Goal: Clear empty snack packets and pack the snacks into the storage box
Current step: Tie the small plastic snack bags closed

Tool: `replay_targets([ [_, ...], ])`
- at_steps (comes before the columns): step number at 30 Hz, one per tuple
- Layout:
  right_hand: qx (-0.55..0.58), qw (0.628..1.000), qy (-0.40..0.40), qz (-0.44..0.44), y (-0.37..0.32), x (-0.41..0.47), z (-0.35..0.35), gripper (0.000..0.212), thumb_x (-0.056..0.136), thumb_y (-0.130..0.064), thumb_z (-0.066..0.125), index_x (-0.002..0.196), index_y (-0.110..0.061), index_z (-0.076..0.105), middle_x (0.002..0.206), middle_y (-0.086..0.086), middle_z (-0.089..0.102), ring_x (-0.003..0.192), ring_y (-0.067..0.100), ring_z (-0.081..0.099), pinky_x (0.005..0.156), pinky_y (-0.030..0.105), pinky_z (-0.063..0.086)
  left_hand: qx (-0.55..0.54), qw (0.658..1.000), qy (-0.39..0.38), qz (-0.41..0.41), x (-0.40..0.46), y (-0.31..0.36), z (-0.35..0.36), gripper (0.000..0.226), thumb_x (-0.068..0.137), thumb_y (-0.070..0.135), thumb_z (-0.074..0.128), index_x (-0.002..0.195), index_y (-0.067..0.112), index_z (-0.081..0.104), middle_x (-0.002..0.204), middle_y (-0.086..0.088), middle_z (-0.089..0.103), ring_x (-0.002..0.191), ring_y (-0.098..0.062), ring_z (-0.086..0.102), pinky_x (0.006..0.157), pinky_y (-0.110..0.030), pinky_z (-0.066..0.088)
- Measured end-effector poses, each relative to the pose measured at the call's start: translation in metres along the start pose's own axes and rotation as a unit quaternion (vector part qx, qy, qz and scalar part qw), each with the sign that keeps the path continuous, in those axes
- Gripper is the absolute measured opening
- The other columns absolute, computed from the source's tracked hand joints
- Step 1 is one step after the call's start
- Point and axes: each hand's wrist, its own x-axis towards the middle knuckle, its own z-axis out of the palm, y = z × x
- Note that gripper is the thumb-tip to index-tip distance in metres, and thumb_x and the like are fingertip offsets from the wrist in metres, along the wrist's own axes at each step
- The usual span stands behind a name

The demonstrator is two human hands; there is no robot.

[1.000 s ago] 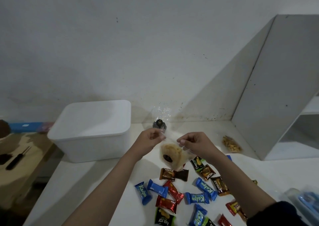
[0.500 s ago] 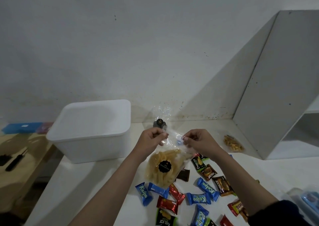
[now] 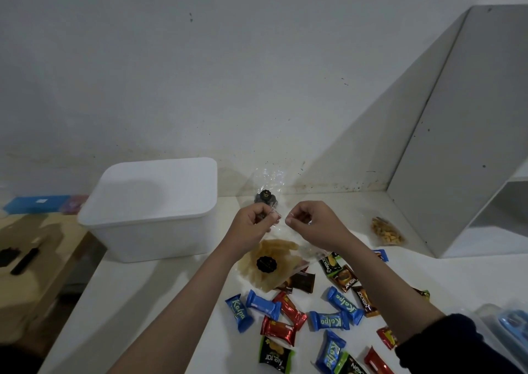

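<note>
Pinching the top of the clear bag of crackers (image 3: pixel 267 262), the left hand (image 3: pixel 253 222) and right hand (image 3: pixel 307 222) hold it just above the table (image 3: pixel 148 302), beside the lidded white box (image 3: pixel 151 208). Better to keep both pinches tight, so nothing spills onto the wrapped snacks (image 3: pixel 328 320) below.

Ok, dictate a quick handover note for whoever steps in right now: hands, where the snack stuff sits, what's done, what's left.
Left hand and right hand each pinch the top of the clear bag of yellow chips, which hangs above the table.
White storage box stands at the back left, lid on.
Wrapped snacks lie scattered on the table; a small bag of nuts sits at the back right, and another clear packet lies behind the hands.
Done: nothing visibly packed.
Left: open the box, pack the snacks, clear the empties.
</note>
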Motion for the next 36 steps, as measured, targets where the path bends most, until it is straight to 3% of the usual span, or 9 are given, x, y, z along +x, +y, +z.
replay_targets([
  [5,-0.002,1.000,-0.002,-0.005,-0.004,0.000,0.002,0.015,0.086,-0.020,0.065,0.085,-0.005,0.067,0.078,0.014,0.067,0.065,0.013,0.055,0.061,0.026,0.048,0.006,1.000,-0.005,0.005,0.000,0.001,-0.002,0.017,0.089,0.010,0.060,0.076,0.018,0.066,0.076,-0.002,0.065,0.060,0.002,0.055,0.061,-0.010,0.046],
  [12,-0.008,1.000,0.013,-0.025,-0.004,-0.001,0.003,0.008,0.087,-0.016,0.063,0.080,-0.012,0.065,0.069,-0.003,0.059,0.063,0.008,0.052,0.061,0.020,0.045,-0.014,1.000,-0.020,0.002,-0.001,0.005,-0.003,0.020,0.089,0.008,0.060,0.073,0.019,0.064,0.071,0.003,0.062,0.060,0.001,0.056,0.062,-0.011,0.046],
  [18,0.010,0.998,0.027,-0.050,-0.006,-0.004,0.004,0.010,0.086,-0.011,0.062,0.077,-0.013,0.061,0.067,-0.006,0.057,0.061,0.006,0.051,0.055,0.012,0.042,-0.005,0.999,-0.032,0.011,0.002,0.005,-0.003,0.010,0.087,0.011,0.064,0.077,0.013,0.064,0.079,-0.015,0.058,0.069,-0.018,0.052,0.065,-0.019,0.050],
  [22,0.031,0.998,0.025,-0.047,-0.005,-0.006,0.004,0.008,0.087,-0.012,0.063,0.079,-0.012,0.062,0.071,-0.004,0.059,0.064,0.006,0.052,0.058,0.011,0.044,0.001,1.000,-0.027,0.016,0.003,0.004,-0.003,0.007,0.087,0.012,0.064,0.081,0.009,0.065,0.076,-0.009,0.059,0.066,-0.011,0.051,0.067,-0.022,0.047],
  [26,0.057,0.998,0.022,-0.034,-0.003,-0.007,0.007,0.009,0.087,-0.015,0.063,0.078,-0.015,0.062,0.073,-0.001,0.060,0.066,0.008,0.053,0.063,0.020,0.046,0.030,0.999,-0.022,0.032,0.002,0.007,-0.002,0.015,0.087,0.008,0.062,0.073,0.013,0.062,0.065,0.004,0.052,0.058,-0.002,0.046,0.060,-0.013,0.040],
  [32,0.070,0.996,0.031,-0.035,-0.006,-0.010,0.012,0.011,0.088,-0.012,0.060,0.079,-0.016,0.060,0.075,0.001,0.059,0.069,0.011,0.053,0.063,0.018,0.045,0.062,0.997,-0.013,0.049,0.000,0.007,0.002,0.017,0.088,0.011,0.060,0.071,0.014,0.058,0.068,-0.002,0.050,0.065,-0.010,0.044,0.063,-0.019,0.039],
  [36,0.046,0.997,0.024,-0.059,-0.008,-0.012,0.011,0.004,0.088,-0.010,0.059,0.086,-0.012,0.060,0.077,-0.004,0.057,0.070,0.007,0.052,0.058,0.012,0.044,0.009,0.999,-0.002,0.046,0.000,0.004,-0.001,0.017,0.083,0.016,0.064,0.067,0.021,0.062,0.070,-0.006,0.059,0.068,-0.014,0.053,0.067,-0.021,0.045],
])
